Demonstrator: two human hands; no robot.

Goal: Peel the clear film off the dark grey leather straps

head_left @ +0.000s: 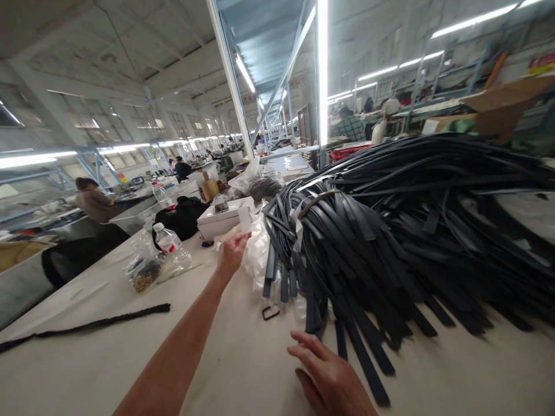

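My left hand [232, 252] is stretched far out over the pale table [130, 358], fingers pinched on a small white tag-like piece [245, 219] beside crumpled clear plastic [255, 248]. My right hand [327, 375] lies low near the front edge, fingers spread flat, holding nothing, its fingertips close to the ends of a large heap of dark straps [390, 231]. A small black metal buckle [271, 312] lies on the table between my hands.
A white box [223, 219], a water bottle [167, 238], a clear bag of small metal parts [145, 273] and a black bag [184, 216] lie beyond my left hand. One loose dark strap [87, 326] lies at left. Other people work at distant benches.
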